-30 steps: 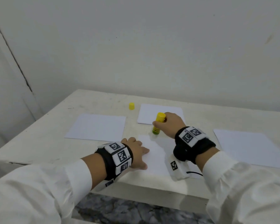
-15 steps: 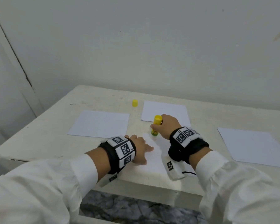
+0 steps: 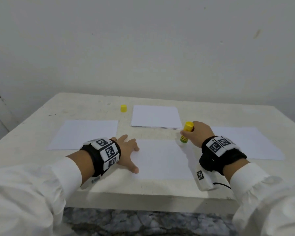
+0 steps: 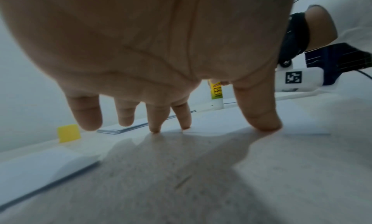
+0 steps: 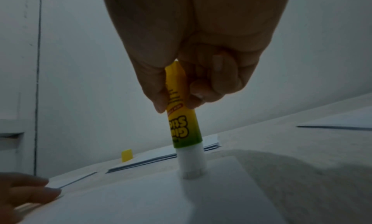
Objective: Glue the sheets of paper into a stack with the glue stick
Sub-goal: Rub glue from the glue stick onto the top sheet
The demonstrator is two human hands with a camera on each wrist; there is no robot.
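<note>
A white sheet [image 3: 162, 159] lies at the table's near edge. My left hand [image 3: 128, 150] presses its left border with spread, straight fingers [image 4: 259, 116]. My right hand [image 3: 197, 133] grips the yellow-green glue stick [image 3: 186, 132], upside down, its white tip [image 5: 191, 167] touching the sheet's far right corner. In the left wrist view the glue stick [image 4: 216, 93] stands beyond my thumb. The yellow cap [image 3: 123, 108] sits alone at the far middle of the table. A small stack of sheets [image 3: 156, 117] lies beyond the near sheet.
Single white sheets lie at the left [image 3: 83, 134] and at the right [image 3: 245, 142] of the pale table [image 3: 92, 106]. A plain wall stands right behind the table. A dark patterned floor [image 3: 143, 223] shows below the near edge.
My right hand has carried the glue stick rightwards across the near sheet's far edge to its right corner. My left hand has stayed on the sheet's left border.
</note>
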